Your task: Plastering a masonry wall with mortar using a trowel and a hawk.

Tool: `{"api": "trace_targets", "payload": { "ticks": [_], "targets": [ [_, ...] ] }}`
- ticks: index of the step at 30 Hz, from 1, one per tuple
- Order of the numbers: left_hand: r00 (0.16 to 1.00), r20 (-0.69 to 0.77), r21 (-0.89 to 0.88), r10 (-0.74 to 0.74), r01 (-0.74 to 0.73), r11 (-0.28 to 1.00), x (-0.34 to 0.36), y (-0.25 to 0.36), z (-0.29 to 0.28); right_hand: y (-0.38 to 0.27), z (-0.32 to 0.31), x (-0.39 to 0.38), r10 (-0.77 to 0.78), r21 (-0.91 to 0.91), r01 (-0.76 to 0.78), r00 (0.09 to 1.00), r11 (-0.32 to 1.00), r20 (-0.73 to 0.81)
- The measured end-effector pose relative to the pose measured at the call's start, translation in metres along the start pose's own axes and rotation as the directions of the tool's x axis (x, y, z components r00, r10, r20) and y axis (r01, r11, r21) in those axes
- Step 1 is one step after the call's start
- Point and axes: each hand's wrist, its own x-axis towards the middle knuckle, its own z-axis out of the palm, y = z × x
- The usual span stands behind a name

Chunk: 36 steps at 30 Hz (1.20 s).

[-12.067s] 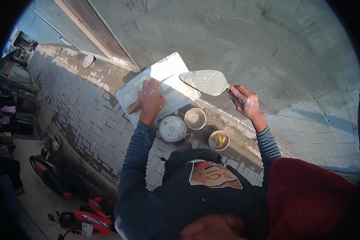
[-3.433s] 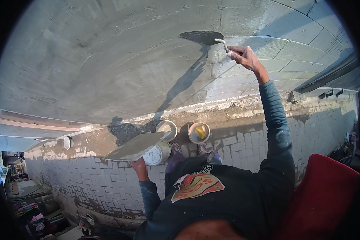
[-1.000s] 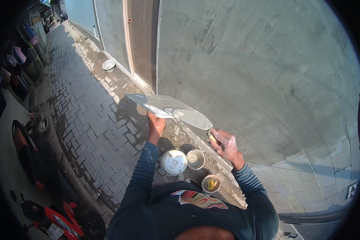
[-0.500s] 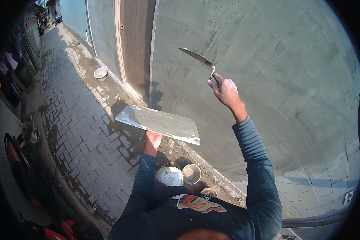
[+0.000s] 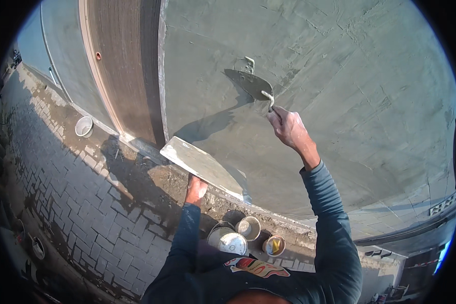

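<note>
My right hand [image 5: 291, 130] is closed around the handle of a pointed trowel [image 5: 253, 85]. The trowel's blade lies close against the grey plastered wall [image 5: 339, 137], its shadow meeting it at the tip. A small pale ridge of plaster [image 5: 250, 63] stands out just above the blade's upper edge. Lower and to the left, my left hand [image 5: 195, 191] supports a flat rectangular plaster board [image 5: 200, 164] from beneath; its fingers are partly hidden under the board. White residue rims the board, whose far edge is near the wall.
Several buckets stand below me by the wall's foot, among them a white-topped one [image 5: 233, 244] and one with something yellow inside [image 5: 274, 245]. A pale bucket [image 5: 84, 126] sits farther left near a brown door [image 5: 124, 66]. Grey paving [image 5: 96, 223] runs along the left.
My view has turned rightward. The trowel has gone from held off the wall to close against it, its blade face now showing. The board has tilted and come nearer the wall.
</note>
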Motion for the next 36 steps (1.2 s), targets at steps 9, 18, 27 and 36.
{"api": "trace_targets", "payload": {
  "ticks": [9, 18, 27, 36],
  "targets": [
    [0.99, 0.13, -0.056, 0.063, -0.056, 0.997, 0.066, -0.04, -0.013, -0.044, -0.115, 0.022, 0.448, 0.462, -0.399, 0.894, 0.792, 0.004],
    [0.992, -0.13, -0.018, 0.001, -0.003, 1.0, 0.106, -0.078, 0.004, 0.0, -0.023, -0.015, 0.187, -0.238, -0.15, 0.972, 0.96, 0.141],
    [0.986, -0.088, 0.111, 0.145, -0.135, 0.985, 0.123, -0.05, 0.093, 0.006, -0.206, -0.046, 0.472, 0.289, -0.385, 0.806, 0.877, -0.357],
    [0.752, 0.596, 0.197, 0.28, -0.476, 0.857, 0.054, 0.085, 0.506, 0.003, -0.228, -0.173, 0.491, 0.519, -0.179, 0.668, 0.836, -0.559]
  ]
}}
